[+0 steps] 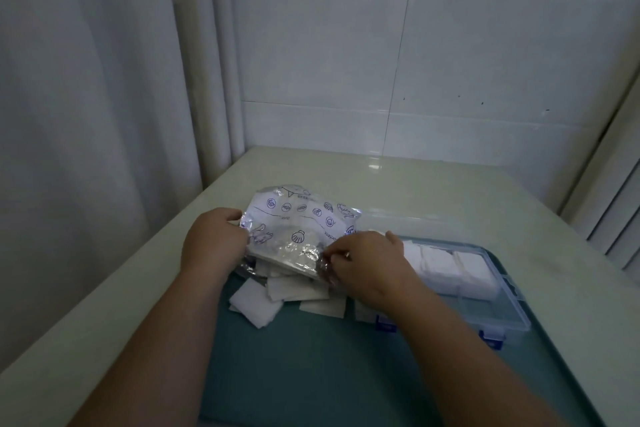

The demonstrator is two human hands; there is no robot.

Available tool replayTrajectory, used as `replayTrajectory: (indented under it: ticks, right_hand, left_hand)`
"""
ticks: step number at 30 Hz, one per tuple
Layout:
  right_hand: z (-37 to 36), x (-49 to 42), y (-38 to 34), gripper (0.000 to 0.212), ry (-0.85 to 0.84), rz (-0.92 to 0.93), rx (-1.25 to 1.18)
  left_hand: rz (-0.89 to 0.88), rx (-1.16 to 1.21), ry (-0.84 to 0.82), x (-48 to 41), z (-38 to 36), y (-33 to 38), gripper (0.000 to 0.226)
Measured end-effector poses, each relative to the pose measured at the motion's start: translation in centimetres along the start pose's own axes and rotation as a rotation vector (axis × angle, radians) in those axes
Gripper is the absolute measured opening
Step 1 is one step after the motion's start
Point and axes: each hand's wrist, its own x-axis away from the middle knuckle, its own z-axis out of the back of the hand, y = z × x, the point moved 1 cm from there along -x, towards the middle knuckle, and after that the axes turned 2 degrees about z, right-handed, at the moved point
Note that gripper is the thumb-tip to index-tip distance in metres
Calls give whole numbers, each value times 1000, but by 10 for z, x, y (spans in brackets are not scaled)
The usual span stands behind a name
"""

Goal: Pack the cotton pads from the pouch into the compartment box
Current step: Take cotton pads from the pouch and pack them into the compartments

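From the head camera, the left hand [214,239] grips the pouch [301,218] by its left side while the right hand [363,262] pinches its crinkled mouth, likely holding it open so pads slide out. Loose cotton pads [256,305] lie spilled on the teal mat [311,374] just under the pouch; more already fill the open compartment box [512,302] at right. The mat sits on a pale table [415,177] against a tiled wall [450,62], with a curtain [86,80] at left

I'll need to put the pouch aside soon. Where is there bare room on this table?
Bare tabletop lies behind the pouch toward the tiled wall, and left of the mat beside the curtain. The mat's near part, this side of the loose cotton pads, is free. Crowded: under the pouch, and the compartment box on the right.
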Motion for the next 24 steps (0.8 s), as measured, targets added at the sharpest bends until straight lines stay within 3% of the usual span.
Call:
replayTrajectory:
  ticks: [4,16,19,24]
  right_hand:
    - [4,2,2,29,110,-66,-115]
    - [3,-9,2,35,35,-163,-316]
    - [2,-12,2,31,85,-189,-433]
    - [4,-9,4,54,237,-240,-635]
  left_hand:
    - [7,214,45,3,0,5,22]
    - [71,641,30,-7,-3,7,32]
    - [69,678,-22,-11,-4,4,38]
    - [14,620,-55,-8,-3,5,27]
